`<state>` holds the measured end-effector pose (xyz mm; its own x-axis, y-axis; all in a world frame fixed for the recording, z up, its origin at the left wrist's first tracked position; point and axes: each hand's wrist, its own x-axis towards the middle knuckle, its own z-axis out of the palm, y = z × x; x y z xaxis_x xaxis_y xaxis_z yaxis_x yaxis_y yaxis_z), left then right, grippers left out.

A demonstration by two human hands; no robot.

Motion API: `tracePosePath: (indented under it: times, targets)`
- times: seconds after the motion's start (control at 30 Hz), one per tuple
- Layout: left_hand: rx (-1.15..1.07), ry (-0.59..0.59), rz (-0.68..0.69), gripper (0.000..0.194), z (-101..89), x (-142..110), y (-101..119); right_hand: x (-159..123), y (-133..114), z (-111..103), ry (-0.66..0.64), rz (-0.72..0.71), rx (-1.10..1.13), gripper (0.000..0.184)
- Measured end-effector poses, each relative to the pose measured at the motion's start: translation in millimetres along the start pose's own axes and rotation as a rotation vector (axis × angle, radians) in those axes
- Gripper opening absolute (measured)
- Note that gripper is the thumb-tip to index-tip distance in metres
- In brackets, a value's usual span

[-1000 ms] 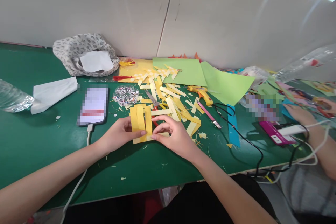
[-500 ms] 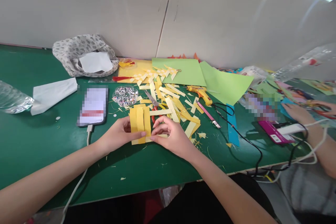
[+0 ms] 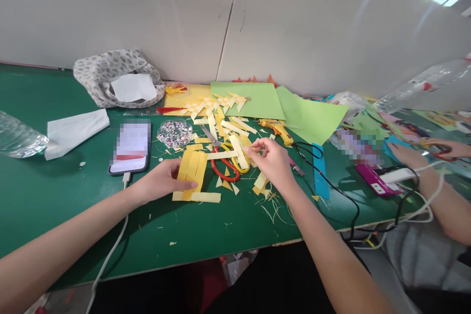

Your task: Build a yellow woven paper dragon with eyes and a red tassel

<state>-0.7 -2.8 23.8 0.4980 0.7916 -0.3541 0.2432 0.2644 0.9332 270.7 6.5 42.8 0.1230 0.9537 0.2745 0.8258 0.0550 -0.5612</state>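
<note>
My left hand (image 3: 165, 179) grips a panel of yellow paper strips (image 3: 193, 169) laid side by side, its thumb pressing the lower edge. One cream strip (image 3: 209, 197) crosses the panel's bottom and juts out to the right. Over the pile of paper strips (image 3: 235, 130), my right hand (image 3: 270, 159) pinches a paper strip, mostly hidden by the fingers. Scissors with red handles (image 3: 225, 178) lie between the hands, partly under cream strips. Yellow-handled scissors (image 3: 244, 169) lie beside them.
A phone (image 3: 130, 147) on a cable, a round bead box (image 3: 174, 133) and a cloth bag (image 3: 119, 78) lie left. A yellow glue gun (image 3: 277, 130), a cutter knife (image 3: 296, 168), a blue strip (image 3: 321, 171) and black cable are right. Another person's hands (image 3: 408, 156) work far right.
My right hand has left the panel's edge and moved up and right to the strip pile. The panel now lies flatter, its strips closer together, and the red-handled scissors are uncovered.
</note>
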Motion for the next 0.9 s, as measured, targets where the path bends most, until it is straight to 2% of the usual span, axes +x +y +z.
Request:
tracePosePath:
  times: [0.17, 0.3, 0.43, 0.73, 0.8, 0.9]
  targets:
    - [0.084, -0.073, 0.033, 0.025, -0.7, -1.4, -2.2, 2.4, 6.9, 4.6, -0.173, 0.087, -0.188, 0.028]
    - [0.11, -0.024, 0.034, 0.025, 3.5, -3.7, -2.0, 0.3, 5.5, 9.8, -0.171, 0.091, -0.16, 0.02]
    - [0.115, -0.031, 0.045, 0.031, 7.7, -5.0, -1.2, 1.0, 11.9, 14.7, -0.172, 0.092, -0.098, 0.021]
    - [0.01, -0.045, 0.05, 0.032, 0.1, -3.7, -0.1, -1.3, 22.5, 16.6, -0.053, -0.004, 0.081, 0.021]
    - [-0.006, -0.046, 0.068, 0.032, -1.1, -3.9, 0.5, -5.8, 16.0, 12.1, 0.015, -0.017, 0.073, 0.026]
    - [-0.056, 0.006, 0.094, 0.031, 0.5, -4.5, 1.5, -21.3, -8.3, 4.1, 0.138, -0.063, 0.129, 0.032]
